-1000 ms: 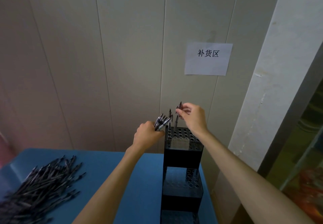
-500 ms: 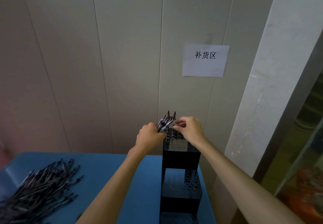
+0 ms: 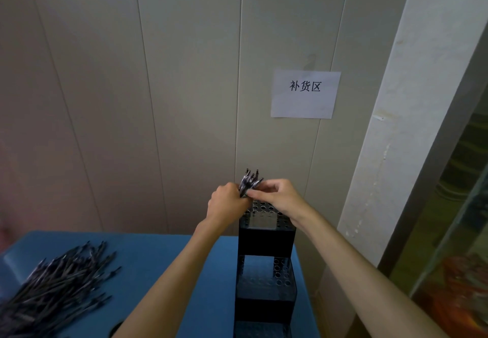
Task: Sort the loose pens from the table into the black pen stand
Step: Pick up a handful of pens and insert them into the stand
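The left hand (image 3: 227,203) is curling its fingers tight around a small bunch of pens (image 3: 249,183). The pens are thin, dark and shiny, and their tips are poking up and fanning out like a little bush. The right hand (image 3: 280,196) is right beside it, with its thumb and fingers pinching at the same bunch. The two hands are touching, just above the top of the black pen stand (image 3: 266,237).

The stand is tall and boxy, made of dark, smooth plastic. It is built like steps, with one block higher than the next. Each flat top is full of small round holes in neat rows. Its top step is shining a little in the light. It is sitting on the right side of the blue table (image 3: 158,263), close to the wall.

Far over on the left, a big pile of loose pens (image 3: 55,290) is lying on the table. They look like a heap of thin black sticks, all pointing about the same way.

A white sheet of paper (image 3: 305,94) with three black characters is sticking to the pale, smooth wall panels (image 3: 184,87).
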Available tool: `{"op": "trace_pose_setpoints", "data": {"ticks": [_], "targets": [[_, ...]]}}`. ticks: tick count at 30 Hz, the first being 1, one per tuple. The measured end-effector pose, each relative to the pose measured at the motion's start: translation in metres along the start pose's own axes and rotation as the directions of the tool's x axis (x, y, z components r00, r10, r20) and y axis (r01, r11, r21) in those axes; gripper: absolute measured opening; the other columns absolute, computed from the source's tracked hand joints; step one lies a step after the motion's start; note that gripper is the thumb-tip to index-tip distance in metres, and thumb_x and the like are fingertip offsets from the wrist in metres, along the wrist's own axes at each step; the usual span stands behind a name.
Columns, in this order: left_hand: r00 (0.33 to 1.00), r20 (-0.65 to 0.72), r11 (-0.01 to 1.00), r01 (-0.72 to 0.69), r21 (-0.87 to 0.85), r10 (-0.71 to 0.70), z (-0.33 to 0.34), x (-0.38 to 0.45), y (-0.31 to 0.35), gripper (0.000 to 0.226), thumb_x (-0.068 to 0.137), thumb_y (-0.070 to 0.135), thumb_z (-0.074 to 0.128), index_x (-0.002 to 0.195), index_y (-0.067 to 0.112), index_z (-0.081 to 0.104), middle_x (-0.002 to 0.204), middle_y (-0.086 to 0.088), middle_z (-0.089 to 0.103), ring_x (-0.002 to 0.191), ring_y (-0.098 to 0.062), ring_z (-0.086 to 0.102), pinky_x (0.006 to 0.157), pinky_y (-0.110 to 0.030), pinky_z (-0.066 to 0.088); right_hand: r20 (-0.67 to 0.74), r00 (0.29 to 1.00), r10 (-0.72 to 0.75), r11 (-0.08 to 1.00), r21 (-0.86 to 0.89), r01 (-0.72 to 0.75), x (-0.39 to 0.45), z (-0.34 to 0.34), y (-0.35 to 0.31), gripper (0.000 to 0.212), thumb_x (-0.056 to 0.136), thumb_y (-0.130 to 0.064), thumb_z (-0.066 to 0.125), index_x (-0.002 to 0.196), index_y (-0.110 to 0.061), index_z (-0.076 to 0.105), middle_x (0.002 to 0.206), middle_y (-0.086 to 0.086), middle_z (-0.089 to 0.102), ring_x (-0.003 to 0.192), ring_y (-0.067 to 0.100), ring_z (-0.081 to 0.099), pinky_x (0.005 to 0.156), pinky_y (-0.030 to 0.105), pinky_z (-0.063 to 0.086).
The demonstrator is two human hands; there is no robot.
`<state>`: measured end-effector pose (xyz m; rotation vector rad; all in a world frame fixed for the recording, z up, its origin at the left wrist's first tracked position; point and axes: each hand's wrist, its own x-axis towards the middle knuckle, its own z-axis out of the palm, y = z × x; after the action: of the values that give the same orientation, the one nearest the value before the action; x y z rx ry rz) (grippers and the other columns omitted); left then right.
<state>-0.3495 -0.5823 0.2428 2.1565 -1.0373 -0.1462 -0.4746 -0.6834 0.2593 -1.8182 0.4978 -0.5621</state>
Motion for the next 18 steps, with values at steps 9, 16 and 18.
{"op": "trace_pose_setpoints", "data": {"ticks": [9, 16, 18], "targets": [[0.999, 0.040, 1.000, -0.005, -0.010, 0.005, -0.001, -0.005, 0.002, 0.027, 0.088, 0.035, 0.064, 0.080, 0.009, 0.062, 0.075, -0.007, 0.067, 0.064, -0.022, 0.061, 0.053, -0.027, 0.045, -0.091, 0.994, 0.062, 0.998, 0.016, -0.060, 0.001, 0.008, 0.007, 0.018, 0.091, -0.026, 0.072, 0.096, -0.009, 0.076, 0.083, -0.004, 0.073, 0.069, -0.002, 0.064, 0.064, 0.011, 0.047], [0.999, 0.051, 1.000, -0.001, 0.029, 0.000, -0.008, -0.009, 0.000, 0.024, 0.087, 0.026, 0.066, 0.070, 0.017, 0.052, 0.065, 0.001, 0.056, 0.056, -0.016, 0.051, 0.049, -0.022, 0.036, -0.190, 0.976, 0.111, 0.984, 0.160, -0.081, 0.008, 0.010, 0.005, 0.018, 0.096, -0.020, 0.063, 0.094, -0.003, 0.070, 0.093, 0.011, 0.074, 0.083, 0.019, 0.067, 0.068, 0.020, 0.049], [0.999, 0.043, 1.000, -0.003, 0.026, 0.002, -0.010, -0.010, -0.002, 0.026, 0.088, 0.024, 0.066, 0.068, 0.017, 0.050, 0.063, 0.001, 0.053, 0.054, -0.016, 0.048, 0.047, -0.022, 0.034, -0.247, 0.962, 0.119, 0.970, 0.235, -0.060, 0.010, 0.006, 0.002, 0.015, 0.099, -0.018, 0.056, 0.091, -0.008, 0.064, 0.095, 0.015, 0.075, 0.085, 0.026, 0.071, 0.070, 0.025, 0.055]]}}
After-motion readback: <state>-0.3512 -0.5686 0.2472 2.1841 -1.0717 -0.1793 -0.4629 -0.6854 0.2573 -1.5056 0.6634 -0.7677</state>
